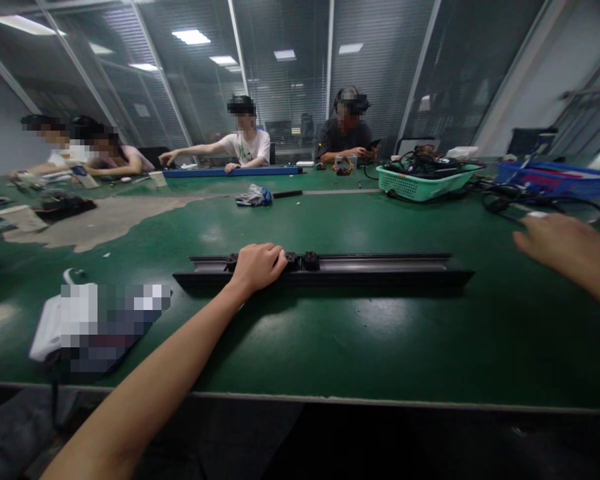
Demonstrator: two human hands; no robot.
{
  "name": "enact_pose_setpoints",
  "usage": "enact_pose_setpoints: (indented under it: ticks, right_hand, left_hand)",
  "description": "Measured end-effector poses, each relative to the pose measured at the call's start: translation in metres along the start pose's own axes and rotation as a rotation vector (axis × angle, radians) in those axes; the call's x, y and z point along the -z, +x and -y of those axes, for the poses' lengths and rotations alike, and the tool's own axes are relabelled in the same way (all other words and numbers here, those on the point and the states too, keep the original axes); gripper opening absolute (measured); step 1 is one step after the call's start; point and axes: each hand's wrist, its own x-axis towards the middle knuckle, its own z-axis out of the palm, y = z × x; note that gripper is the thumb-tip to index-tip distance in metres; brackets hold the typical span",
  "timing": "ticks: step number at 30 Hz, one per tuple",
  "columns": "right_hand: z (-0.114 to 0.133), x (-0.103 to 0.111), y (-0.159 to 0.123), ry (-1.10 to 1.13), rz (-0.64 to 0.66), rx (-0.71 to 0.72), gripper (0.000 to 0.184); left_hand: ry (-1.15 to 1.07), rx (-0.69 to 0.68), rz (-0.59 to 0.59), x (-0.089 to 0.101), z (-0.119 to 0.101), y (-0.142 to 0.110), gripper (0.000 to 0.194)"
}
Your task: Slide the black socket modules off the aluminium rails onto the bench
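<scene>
A long black metal channel [380, 279] lies crosswise on the green table. Inside it sit several small black blocks [311, 260], partly covered by my hand. My left hand [260, 265] is closed over the channel left of its middle, with the fingers bent over the far side. Off to the right, apart from the channel, my right hand [560, 243] is over the table near a black cable [497, 203]. Its fingers are blurred and partly hidden, and a small white thing shows at their far side.
At the back right stand a green basket [415, 187] of cables and a blue basket [560, 180]. A grey-blue cloth [254, 196] lies beyond the channel. A white device [45, 327] is at the left. Several people sit across the table, one touching a blue bar [265, 171].
</scene>
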Motion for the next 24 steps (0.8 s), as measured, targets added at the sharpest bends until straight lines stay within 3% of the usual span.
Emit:
enact_pose_setpoints:
  ticks: [1, 3, 6, 8, 10, 14, 24]
  right_hand:
    - [0.037, 0.009, -0.002, 0.038, 0.017, 0.101, 0.012]
    - [0.116, 0.025, -0.012, 0.274, 0.067, 0.343, 0.024]
    - [0.224, 0.037, -0.033, 0.551, 0.225, 0.562, 0.035]
    - [0.277, 0.035, -0.045, 0.625, 0.280, 0.687, 0.037]
    - [0.311, 0.025, -0.052, 0.643, 0.280, 0.747, 0.038]
    - [0.338, 0.003, -0.053, 0.670, 0.302, 0.728, 0.028]
    - [0.344, -0.019, -0.052, 0.908, 0.283, 0.564, 0.025]
  left_hand:
    - [-0.001, 0.001, 0.000, 0.000, 0.000, 0.000, 0.052]
    - [-0.003, 0.003, 0.000, 0.000, 0.000, 0.000, 0.051]
    - [-0.013, 0.000, -0.002, 0.000, 0.001, -0.001, 0.051]
    - [-0.018, -0.001, -0.005, 0.000, 0.001, -0.001, 0.051]
    - [-0.019, -0.002, -0.007, -0.001, 0.001, -0.001, 0.051]
    - [-0.018, -0.006, 0.003, 0.000, 0.000, -0.001, 0.052]
    - [-0.031, 0.003, -0.011, -0.003, 0.000, 0.000, 0.052]
